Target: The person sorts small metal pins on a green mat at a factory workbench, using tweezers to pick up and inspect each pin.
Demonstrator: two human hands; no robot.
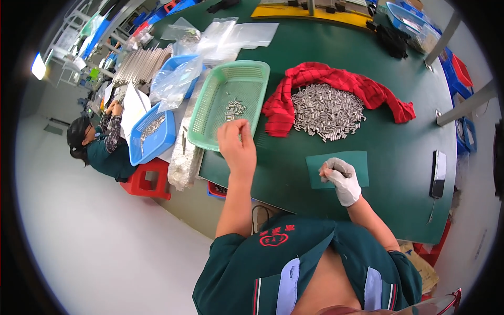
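My bare left hand [237, 142] is over the near end of a light green plastic basket [241, 71], fingers curled together; whatever they hold is hidden. Inside that basket lies a small group of short metal cylinders [234, 108]. My right hand [344, 181] wears a white glove with some fingertips bare. Its fingers are pinched above a green sheet [360, 161], and I cannot make out anything between them. Beyond the sheet, a large heap of short metal cylinders [329, 111] sits on the green table, with a red checked cloth [315, 71] around its far side.
To the left stand blue baskets [167, 137] with metal parts, a clear plastic bag [178, 86] and a red stool [137, 181]. A co-worker [100, 144] sits there. A phone [439, 173] lies at the right table edge, near metal posts [464, 110].
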